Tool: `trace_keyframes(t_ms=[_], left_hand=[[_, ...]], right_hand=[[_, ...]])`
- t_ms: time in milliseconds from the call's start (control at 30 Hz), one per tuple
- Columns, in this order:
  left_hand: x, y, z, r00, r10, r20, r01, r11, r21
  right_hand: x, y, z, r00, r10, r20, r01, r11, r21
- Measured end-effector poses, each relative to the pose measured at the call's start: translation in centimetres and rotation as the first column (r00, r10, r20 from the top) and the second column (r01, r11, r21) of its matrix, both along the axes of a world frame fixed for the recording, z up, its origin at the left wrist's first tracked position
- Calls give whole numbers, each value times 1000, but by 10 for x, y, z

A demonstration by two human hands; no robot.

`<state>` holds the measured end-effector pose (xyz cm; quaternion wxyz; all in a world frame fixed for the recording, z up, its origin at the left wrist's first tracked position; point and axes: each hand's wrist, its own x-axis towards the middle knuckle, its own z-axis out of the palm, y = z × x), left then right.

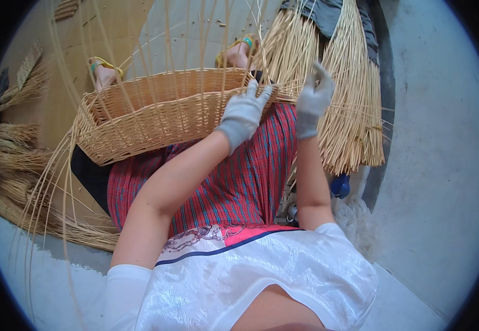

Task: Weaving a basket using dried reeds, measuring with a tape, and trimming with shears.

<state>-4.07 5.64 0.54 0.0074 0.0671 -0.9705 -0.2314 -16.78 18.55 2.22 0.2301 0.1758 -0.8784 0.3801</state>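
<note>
One half-woven wicker basket [156,113], pale honey colour, oval, with a tightly woven wall and many thin upright stakes [167,38] rising unwoven from its rim; it rests tilted across the person's lap on a red striped skirt [239,182], mouth turned away from the camera. Two gloved hands, both in grey knit gloves. Left hand [243,114] lies over the basket's near right rim, fingers spread and pressed on the weave, its grip flat on the wall rather than closed round it. Right hand [312,99] is raised just beside that same corner, grip pinched narrow on a thin strand [333,105] leading off toward the bundles. Two upright bundles of cut willow rods [350,94] stand just right of the basket. Several sheaves of rods [18,160] lie on the floor [432,165] at left. Two sandalled feet [104,71] show beyond the basket.
</note>
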Motion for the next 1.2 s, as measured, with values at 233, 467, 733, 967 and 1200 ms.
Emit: trace_keyframes(t_ms=[233, 467, 733, 967, 1200], left_hand=[[200, -130, -41, 654, 741, -151, -405, 512, 758], [274, -244, -7, 104, 964, -245, -421, 266, 867], [322, -237, -82, 760, 634, -141, -648, 757, -90], [310, -281, 10, 507, 789, -347, -167, 484, 859], [316, -249, -35, 412, 751, -515, -246, 636, 731]], right_hand=[[157, -74, -46, 540, 611, 580, -357, 789, -499], [275, -223, 13, 186, 830, 526, -808, 434, -399], [346, -291, 53, 97, 959, 265, -985, 131, -115], [355, -281, 61, 273, 885, 376, -948, 315, -52], [349, -291, 53, 229, 877, 423, -955, 118, 272]])
